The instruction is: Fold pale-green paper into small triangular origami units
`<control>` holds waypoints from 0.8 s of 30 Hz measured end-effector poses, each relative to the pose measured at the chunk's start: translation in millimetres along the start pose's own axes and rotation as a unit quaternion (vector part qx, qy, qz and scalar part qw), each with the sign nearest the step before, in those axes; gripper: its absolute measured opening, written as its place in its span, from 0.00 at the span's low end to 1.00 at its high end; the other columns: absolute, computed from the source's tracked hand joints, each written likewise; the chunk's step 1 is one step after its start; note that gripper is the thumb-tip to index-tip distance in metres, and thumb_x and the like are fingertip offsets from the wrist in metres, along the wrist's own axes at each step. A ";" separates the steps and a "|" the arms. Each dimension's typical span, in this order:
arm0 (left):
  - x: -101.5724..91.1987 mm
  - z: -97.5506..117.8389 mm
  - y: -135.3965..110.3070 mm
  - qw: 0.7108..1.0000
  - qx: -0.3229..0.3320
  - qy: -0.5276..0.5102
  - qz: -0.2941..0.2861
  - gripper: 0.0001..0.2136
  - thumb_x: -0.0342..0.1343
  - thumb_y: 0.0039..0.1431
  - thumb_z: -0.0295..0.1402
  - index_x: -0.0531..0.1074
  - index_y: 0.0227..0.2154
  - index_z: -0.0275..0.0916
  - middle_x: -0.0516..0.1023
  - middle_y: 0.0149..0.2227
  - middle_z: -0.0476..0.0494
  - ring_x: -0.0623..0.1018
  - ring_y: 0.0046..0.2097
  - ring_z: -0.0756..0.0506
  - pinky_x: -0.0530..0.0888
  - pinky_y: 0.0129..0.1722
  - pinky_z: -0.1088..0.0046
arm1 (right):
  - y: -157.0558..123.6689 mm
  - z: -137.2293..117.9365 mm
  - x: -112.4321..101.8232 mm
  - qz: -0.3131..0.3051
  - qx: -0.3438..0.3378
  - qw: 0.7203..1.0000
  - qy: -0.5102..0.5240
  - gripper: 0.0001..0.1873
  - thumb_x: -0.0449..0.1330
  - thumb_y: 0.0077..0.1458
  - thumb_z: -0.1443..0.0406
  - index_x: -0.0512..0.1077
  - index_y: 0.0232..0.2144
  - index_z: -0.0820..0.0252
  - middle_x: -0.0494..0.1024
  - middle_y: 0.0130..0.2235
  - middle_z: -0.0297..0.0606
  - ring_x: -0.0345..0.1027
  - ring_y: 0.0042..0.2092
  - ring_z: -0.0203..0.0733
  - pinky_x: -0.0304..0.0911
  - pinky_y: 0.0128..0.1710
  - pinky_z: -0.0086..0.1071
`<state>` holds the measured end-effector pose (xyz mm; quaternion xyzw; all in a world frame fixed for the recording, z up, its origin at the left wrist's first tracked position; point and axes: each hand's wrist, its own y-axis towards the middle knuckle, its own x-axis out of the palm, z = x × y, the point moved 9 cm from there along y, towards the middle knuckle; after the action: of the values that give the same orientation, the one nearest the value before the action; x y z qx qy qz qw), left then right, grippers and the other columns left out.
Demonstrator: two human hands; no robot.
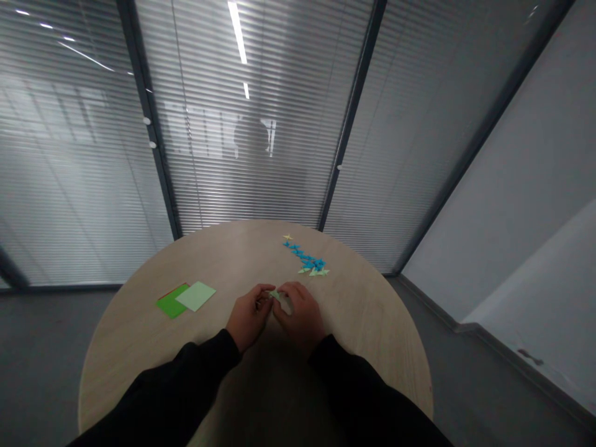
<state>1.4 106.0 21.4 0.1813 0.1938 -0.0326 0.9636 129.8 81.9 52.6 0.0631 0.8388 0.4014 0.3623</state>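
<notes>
The left hand and right hand pinch a pale-green folded paper in their fingertips, nearer than the blue paper pieces. Light pressure (no crushing) should keep creases crisp.

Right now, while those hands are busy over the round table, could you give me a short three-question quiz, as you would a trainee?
1. True or false: the left hand and the right hand are both at the folded green paper.
2. The pale green sheet lies: A, partly over the bright green sheet; B, wholly under it; C, apart from it.
3. Fill in: the small piece just beyond the blue pieces is ____ in color.

Key: 1 true; 2 A; 3 yellow.
</notes>
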 end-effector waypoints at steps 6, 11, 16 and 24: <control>0.6 -0.7 -0.1 1.000 0.003 0.008 -0.003 0.11 0.53 0.61 0.36 0.72 0.45 0.39 0.83 0.36 0.42 0.80 0.36 0.43 0.72 0.37 0.67 | -4.2 19.9 8.5 -0.010 0.089 0.990 0.111 0.05 0.60 0.53 0.67 0.70 0.34 0.58 0.78 0.36 0.38 0.73 0.35 0.42 0.71 0.38 0.36; 2.5 -2.5 -0.7 1.000 0.003 0.024 -0.006 0.08 0.54 0.61 0.36 0.73 0.40 0.40 0.83 0.36 0.42 0.80 0.36 0.42 0.72 0.36 0.67 | -9.4 39.9 15.5 -0.011 0.179 0.965 0.193 0.04 0.61 0.52 0.65 0.70 0.32 0.58 0.77 0.31 0.35 0.75 0.31 0.40 0.72 0.33 0.33; 5.7 0.1 -0.5 0.999 0.018 0.031 -0.024 0.08 0.53 0.61 0.34 0.74 0.39 0.40 0.83 0.36 0.42 0.80 0.35 0.43 0.72 0.36 0.68 | -10.3 43.8 20.6 -0.028 0.185 0.958 0.215 0.06 0.62 0.52 0.65 0.72 0.35 0.58 0.79 0.34 0.37 0.75 0.34 0.41 0.72 0.34 0.33; 6.6 2.8 0.0 0.999 0.012 0.027 -0.031 0.09 0.53 0.61 0.35 0.75 0.40 0.39 0.83 0.37 0.41 0.80 0.35 0.43 0.73 0.37 0.68 | -15.8 56.2 26.9 -0.025 0.219 0.939 0.264 0.07 0.63 0.52 0.63 0.72 0.34 0.59 0.78 0.33 0.37 0.73 0.34 0.41 0.68 0.35 0.33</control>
<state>8.5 105.0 21.3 0.1880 0.2251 -0.0599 0.9542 150.1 117.3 2.9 0.0116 0.9729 0.2006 0.1147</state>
